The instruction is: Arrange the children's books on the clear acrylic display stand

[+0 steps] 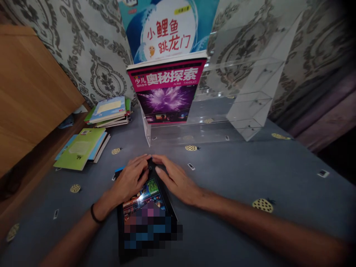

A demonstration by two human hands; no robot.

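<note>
Two hands are placed at the far end of a dark bk, which is laid flat on the table, well short of its far edge. By the L hand the bk's far L part is covered; its fingers are bent & close together, but whether anything is gripped can't be told. The R hand is set along the far R side, fingers nearly straight, thumb spread, nothing seen clasped.

At the table's far edge a clear stand is set, w/ a pink-and-purple bk & a blue bk propped in its L end. Nr the far L corner, a green-topped pile & a blue-topped pile are stacked.

The bk seems to be steadied or squared; light, even pressure should be applied from both sides, so it isn't skewed & no corners are bent.
</note>
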